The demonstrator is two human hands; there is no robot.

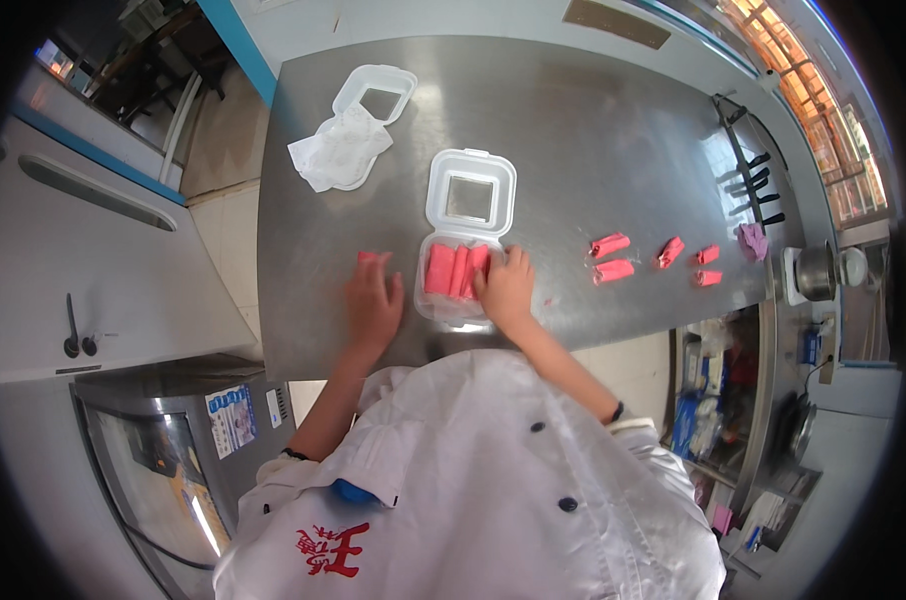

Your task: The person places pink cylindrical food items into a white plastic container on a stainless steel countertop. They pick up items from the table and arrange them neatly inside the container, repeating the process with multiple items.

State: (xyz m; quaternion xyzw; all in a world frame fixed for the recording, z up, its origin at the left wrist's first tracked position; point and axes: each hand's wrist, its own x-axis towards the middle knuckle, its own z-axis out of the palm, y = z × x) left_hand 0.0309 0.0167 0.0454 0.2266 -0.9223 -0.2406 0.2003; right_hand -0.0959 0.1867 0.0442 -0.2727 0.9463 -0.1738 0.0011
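A white hinged foam container (pixel 470 152) stands before me with its lid tipped back and a square window in the lid. Side by side in its lower half lie several pink rolls (pixel 440 271) over a crumpled clear liner (pixel 453 306). My right hand (pixel 510 289) rests at the container's right rim, its thumb by the rightmost roll and its fingers along the outer side; its grip is partly hidden. Left of the container, my left hand (pixel 373 304) is over a pink piece (pixel 367 256) on the steel table. Fingers cover most of that piece, and the hand is slightly blurred.
On the steel table (pixel 558 150) to the right lie several more pink rolls (pixel 613 271) and a purple cloth (pixel 753 241). A second open container (pixel 404 82) with white paper (pixel 340 146) sits back left. Knives (pixel 760 180) hang by the far right edge, near a pot (pixel 815 271).
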